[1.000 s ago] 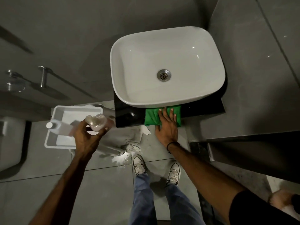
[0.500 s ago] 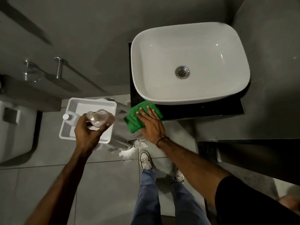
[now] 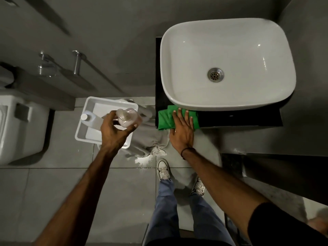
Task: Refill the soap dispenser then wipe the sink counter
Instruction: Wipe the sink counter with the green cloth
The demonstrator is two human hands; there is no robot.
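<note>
A white basin [image 3: 186, 68] sits on a black counter [image 3: 239, 119]. My right hand [image 3: 182, 132] lies flat, fingers spread, pressing a folded green cloth [image 3: 165, 119] on the counter's front left corner, just under the basin's rim. My left hand [image 3: 113, 132] holds a clear pinkish soap dispenser bottle [image 3: 126, 117] above a white plastic tray [image 3: 92, 107] on the floor. A white-capped refill bottle [image 3: 88, 118] lies in that tray, partly hidden by my hand.
A grey rag [image 3: 150, 144] lies crumpled on the tiled floor between tray and counter, with white spill marks near it. A white toilet [image 3: 17, 128] stands at the left. Chrome wall fittings [image 3: 76, 63] are above it. My feet [image 3: 164, 169] are below the counter.
My right hand slid the green cloth leftward along the counter's front edge to the left corner, then slightly back onto it. The left hand keeps holding the dispenser over the tray.
</note>
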